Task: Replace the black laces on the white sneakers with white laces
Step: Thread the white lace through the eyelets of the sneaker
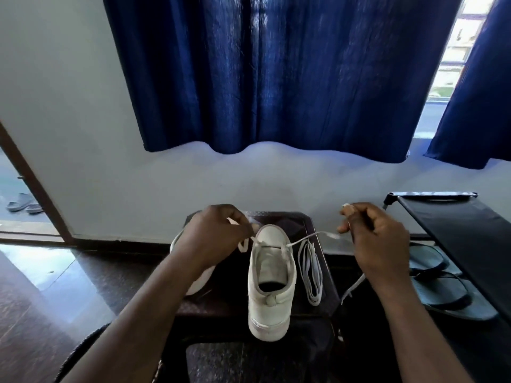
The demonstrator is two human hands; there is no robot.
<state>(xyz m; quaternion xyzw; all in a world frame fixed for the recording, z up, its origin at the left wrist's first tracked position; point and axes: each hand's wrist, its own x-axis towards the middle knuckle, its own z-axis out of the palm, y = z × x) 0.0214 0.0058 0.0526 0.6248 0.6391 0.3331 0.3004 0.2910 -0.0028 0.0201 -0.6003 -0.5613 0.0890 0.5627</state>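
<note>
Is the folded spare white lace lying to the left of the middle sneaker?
No, the folded lace lies to the right of the sneaker, beside it on the same dark surface.

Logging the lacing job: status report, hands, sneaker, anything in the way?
Left hand pinches one end of the white lace, right hand holds the other. Sneaker on stool, laced at front eyelets only. Spare lace beside it, not in the way.
</note>
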